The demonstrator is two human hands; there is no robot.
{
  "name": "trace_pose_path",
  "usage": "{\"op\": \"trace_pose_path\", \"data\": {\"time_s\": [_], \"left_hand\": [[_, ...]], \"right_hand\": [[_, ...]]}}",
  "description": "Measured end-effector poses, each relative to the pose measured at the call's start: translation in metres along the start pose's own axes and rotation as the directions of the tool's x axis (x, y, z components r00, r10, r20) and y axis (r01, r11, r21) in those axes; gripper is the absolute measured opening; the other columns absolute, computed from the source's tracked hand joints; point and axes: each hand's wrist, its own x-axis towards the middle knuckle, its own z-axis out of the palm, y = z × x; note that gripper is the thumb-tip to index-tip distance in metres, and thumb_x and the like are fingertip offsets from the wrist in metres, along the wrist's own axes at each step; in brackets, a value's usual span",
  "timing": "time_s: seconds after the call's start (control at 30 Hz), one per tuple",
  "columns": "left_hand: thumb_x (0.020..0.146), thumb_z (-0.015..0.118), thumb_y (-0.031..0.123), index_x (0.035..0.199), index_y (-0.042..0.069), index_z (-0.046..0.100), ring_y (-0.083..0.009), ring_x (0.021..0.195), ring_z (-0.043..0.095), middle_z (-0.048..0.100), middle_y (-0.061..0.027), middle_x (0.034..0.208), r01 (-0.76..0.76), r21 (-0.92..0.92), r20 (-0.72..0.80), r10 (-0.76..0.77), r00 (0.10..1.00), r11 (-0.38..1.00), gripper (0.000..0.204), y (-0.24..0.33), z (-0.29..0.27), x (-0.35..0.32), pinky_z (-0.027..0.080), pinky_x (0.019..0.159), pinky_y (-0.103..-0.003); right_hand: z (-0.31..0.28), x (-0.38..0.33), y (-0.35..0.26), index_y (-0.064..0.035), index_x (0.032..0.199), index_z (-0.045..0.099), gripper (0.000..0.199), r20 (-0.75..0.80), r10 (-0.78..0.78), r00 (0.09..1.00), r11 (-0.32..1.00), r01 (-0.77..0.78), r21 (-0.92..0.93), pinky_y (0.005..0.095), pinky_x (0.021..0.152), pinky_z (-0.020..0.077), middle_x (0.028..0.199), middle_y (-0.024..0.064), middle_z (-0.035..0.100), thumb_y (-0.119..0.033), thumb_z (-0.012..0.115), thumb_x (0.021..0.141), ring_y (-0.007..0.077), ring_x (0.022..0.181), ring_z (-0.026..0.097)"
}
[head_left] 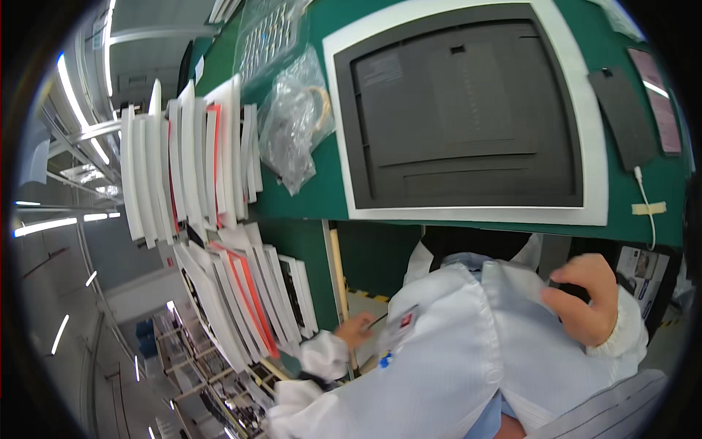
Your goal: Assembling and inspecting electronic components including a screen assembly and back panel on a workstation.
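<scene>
A: We see our right hand (581, 300) at four o'clock, resting on our white coat (468, 344). Its fingers are curled, pinching the cloth.

B: And our left hand (356, 329) at six o'clock is low by the coat's edge, touching a small badge (401, 323). We cannot tell if it is open or closed.

A: What is around us?

B: A big dark tray (461, 110) in a white frame sits on the green table (307, 197) at twelve o'clock. A clear bag (292, 121) at eleven o'clock holds a tan ring.

A: White cards (190, 161) stand in rows at nine o'clock. A black slab (625, 117) with a white cord lies at two o'clock.
</scene>
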Motion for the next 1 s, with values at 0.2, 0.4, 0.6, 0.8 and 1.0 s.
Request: {"op": "trace_pose_path", "data": {"time_s": [0.2, 0.4, 0.6, 0.8, 1.0], "left_hand": [[0.081, 0.060, 0.020, 0.103, 0.006, 0.058, -0.0221, 0.102, 0.054, 0.060, -0.0094, 0.102, 0.588, -0.388, -0.060, -0.656, 0.752, 0.710, 0.026, -0.111, 0.163, 0.009, 0.045, 0.083, -0.034], [0.081, 0.061, 0.020, 0.103, 0.006, 0.058, -0.0213, 0.101, 0.054, 0.060, -0.0088, 0.102, 0.621, -0.500, -0.045, -0.734, 0.678, 0.604, 0.026, -0.096, 0.161, 0.010, 0.045, 0.082, -0.034], [0.081, 0.061, 0.019, 0.103, 0.006, 0.059, -0.0205, 0.099, 0.055, 0.060, -0.0082, 0.101, 0.606, -0.556, -0.017, -0.737, 0.675, 0.568, 0.026, -0.074, 0.146, 0.024, 0.046, 0.081, -0.033], [0.081, 0.061, 0.018, 0.103, 0.005, 0.059, -0.0197, 0.097, 0.055, 0.061, -0.0076, 0.100, 0.624, -0.593, 0.012, -0.769, 0.639, 0.509, 0.026, -0.068, 0.144, -0.004, 0.046, 0.080, -0.033], [0.081, 0.061, 0.018, 0.104, 0.005, 0.059, -0.0189, 0.096, 0.055, 0.061, -0.0070, 0.099, 0.645, -0.633, 0.050, -0.810, 0.585, 0.427, 0.026, -0.068, 0.155, -0.045, 0.047, 0.079, -0.032]], "right_hand": [[0.022, -0.036, 0.001, -0.0032, 0.081, 0.059, 0.022, -0.058, 0.397, 0.916, 0.918, -0.397, 0.009, 0.0309, 0.061, 0.0445, 0.085, 0.0120, 0.053, 0.007, 0.065, 0.063, 0.0247, 0.070, 0.054], [0.024, -0.041, 0.012, -0.0010, 0.082, 0.058, 0.022, -0.030, 0.448, 0.894, 0.889, -0.442, 0.121, 0.0269, 0.059, 0.0458, 0.086, 0.0113, 0.053, 0.011, 0.064, 0.063, 0.0211, 0.070, 0.055], [0.016, -0.034, 0.013, -0.0017, 0.080, 0.059, 0.021, 0.023, 0.403, 0.915, 0.911, -0.403, 0.090, 0.0276, 0.060, 0.0458, 0.085, 0.0107, 0.054, 0.011, 0.063, 0.064, 0.0217, 0.072, 0.055], [0.011, -0.027, 0.023, -0.0019, 0.080, 0.058, 0.021, 0.107, 0.398, 0.911, 0.904, -0.409, 0.126, 0.0288, 0.062, 0.0453, 0.083, 0.0108, 0.055, 0.010, 0.063, 0.064, 0.0234, 0.072, 0.055], [0.004, -0.018, 0.024, -0.0006, 0.081, 0.058, 0.021, 0.151, 0.403, 0.902, 0.901, -0.421, 0.108, 0.0290, 0.062, 0.0454, 0.083, 0.0113, 0.055, 0.010, 0.062, 0.064, 0.0246, 0.072, 0.055]]}}
